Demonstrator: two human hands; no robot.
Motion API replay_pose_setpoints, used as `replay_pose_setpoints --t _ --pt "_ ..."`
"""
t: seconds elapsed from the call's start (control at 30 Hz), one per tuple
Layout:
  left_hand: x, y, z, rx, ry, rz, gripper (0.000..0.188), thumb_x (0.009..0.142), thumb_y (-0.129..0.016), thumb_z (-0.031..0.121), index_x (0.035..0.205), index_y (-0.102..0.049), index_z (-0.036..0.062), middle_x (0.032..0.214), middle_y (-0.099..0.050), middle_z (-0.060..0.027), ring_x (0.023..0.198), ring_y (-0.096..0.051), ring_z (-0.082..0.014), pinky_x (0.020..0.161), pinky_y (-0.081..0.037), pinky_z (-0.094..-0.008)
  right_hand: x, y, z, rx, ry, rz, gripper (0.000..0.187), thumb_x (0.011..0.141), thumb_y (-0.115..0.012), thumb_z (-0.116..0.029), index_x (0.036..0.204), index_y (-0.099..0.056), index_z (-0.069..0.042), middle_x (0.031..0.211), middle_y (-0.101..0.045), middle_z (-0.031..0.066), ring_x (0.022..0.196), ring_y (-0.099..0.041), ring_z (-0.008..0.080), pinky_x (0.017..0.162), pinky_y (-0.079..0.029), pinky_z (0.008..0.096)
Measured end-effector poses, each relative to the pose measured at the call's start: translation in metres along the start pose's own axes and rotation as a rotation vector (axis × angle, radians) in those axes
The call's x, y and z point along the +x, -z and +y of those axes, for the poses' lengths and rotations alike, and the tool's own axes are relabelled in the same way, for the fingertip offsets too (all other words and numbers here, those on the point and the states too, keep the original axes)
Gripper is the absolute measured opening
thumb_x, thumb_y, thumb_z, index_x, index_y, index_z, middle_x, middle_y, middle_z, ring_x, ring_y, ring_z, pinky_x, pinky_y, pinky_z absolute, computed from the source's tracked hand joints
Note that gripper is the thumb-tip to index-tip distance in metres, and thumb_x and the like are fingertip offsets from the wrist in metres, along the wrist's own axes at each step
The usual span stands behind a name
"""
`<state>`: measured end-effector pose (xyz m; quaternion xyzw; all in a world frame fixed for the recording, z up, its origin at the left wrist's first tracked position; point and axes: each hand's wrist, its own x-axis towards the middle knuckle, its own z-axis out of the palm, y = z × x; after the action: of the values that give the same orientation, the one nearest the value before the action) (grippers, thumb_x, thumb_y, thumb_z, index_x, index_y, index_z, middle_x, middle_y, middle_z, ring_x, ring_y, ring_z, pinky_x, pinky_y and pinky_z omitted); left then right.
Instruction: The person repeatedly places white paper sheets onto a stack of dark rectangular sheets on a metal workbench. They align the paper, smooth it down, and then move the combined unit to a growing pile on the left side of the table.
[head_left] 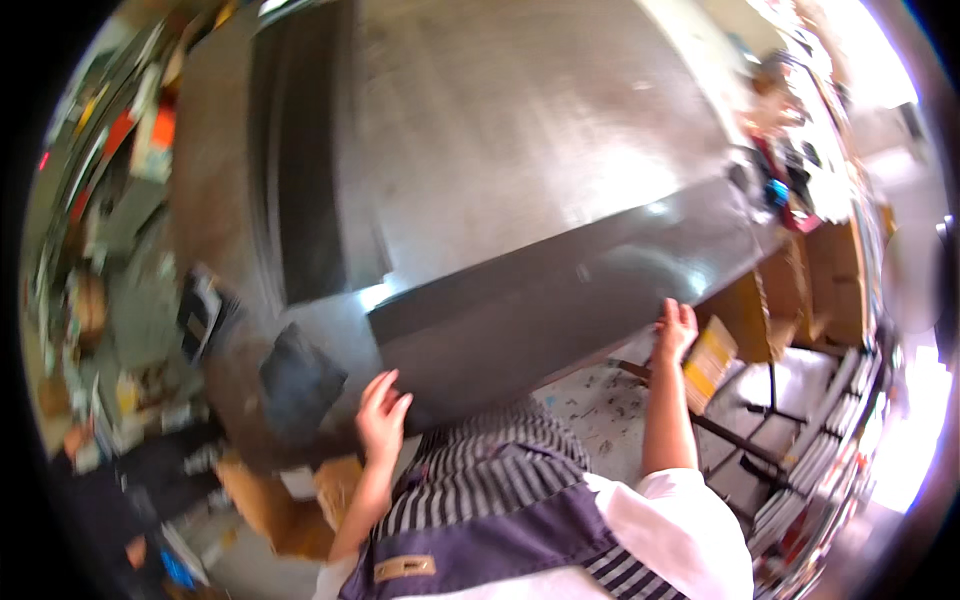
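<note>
A long dark, glossy panel (560, 300) lies slantwise along the near side of a large metal-topped table (520, 120). By the panel's near left corner is my left hand (383, 415), its thumb and fingers apart with nothing between them. My right hand (676, 332) is at the panel's near edge, toward its right end. Its fingers are extended and loosely apart, with the tips at the edge; whether they press on it is blurred. To the left of my left hand sits a crumpled dark cloth or bag (300, 380).
Long dark strips (300, 150) run away from me on the table's left. A small dark box-like thing (203, 315) is at its left edge. Cardboard boxes (790, 285) stand at the right, above a metal rack (765, 420). Another person (130, 480) is at lower left.
</note>
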<state>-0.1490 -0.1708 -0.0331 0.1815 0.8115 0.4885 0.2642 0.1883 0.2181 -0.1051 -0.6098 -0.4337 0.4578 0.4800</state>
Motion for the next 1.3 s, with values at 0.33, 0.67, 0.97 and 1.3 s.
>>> replay_pose_setpoints --t 0.33,0.67,0.97,1.3 --pt "-0.008 -0.027 -0.032 0.103 -0.148 0.125 0.038 0.081 -0.069 0.003 0.119 -0.063 0.0066 0.121 -0.055 -0.0116 0.088 -0.062 -0.0206 0.071 -0.054 -0.0292 0.025 0.009 0.028 -0.377 -0.083 0.115 0.042 0.089 -0.068 -0.024 0.118 -0.048 0.0 0.08 -0.054 0.0033 0.057 -0.049 0.011 0.046 -0.041 0.0259" --pt "-0.005 0.124 -0.107 0.478 -0.015 0.833 0.042 0.074 -0.075 0.003 0.113 -0.06 0.0074 0.108 -0.053 -0.0104 0.087 -0.054 -0.0211 0.073 -0.051 -0.0324 -0.159 -0.111 -0.034 -0.375 0.324 -0.757 0.023 0.091 -0.062 -0.006 0.114 -0.06 -0.004 0.09 -0.055 0.0028 0.082 -0.053 0.0128 0.074 -0.046 0.0253" --pt "-0.029 0.132 -0.098 0.419 -0.017 0.81 0.038 0.075 -0.065 -0.006 0.111 -0.059 0.0064 0.113 -0.054 -0.0146 0.11 -0.052 -0.034 0.095 -0.043 -0.0414 -0.359 -0.273 -0.028 -0.615 0.64 -1.614 0.032 0.081 -0.073 -0.021 0.106 -0.061 -0.006 0.096 -0.065 0.0126 0.082 -0.066 0.0329 0.073 -0.053 0.0387" --pt "-0.026 0.122 -0.09 0.382 -0.049 0.601 0.035 0.082 -0.058 -0.005 0.116 -0.062 0.0037 0.121 -0.055 -0.0105 0.112 -0.053 -0.032 0.095 -0.045 -0.0401 -0.429 -0.362 -0.039 -1.273 0.675 -1.449 0.05 0.072 -0.079 -0.042 0.099 -0.06 -0.005 0.09 -0.071 0.0164 0.093 -0.069 0.0332 0.077 -0.053 0.0425"
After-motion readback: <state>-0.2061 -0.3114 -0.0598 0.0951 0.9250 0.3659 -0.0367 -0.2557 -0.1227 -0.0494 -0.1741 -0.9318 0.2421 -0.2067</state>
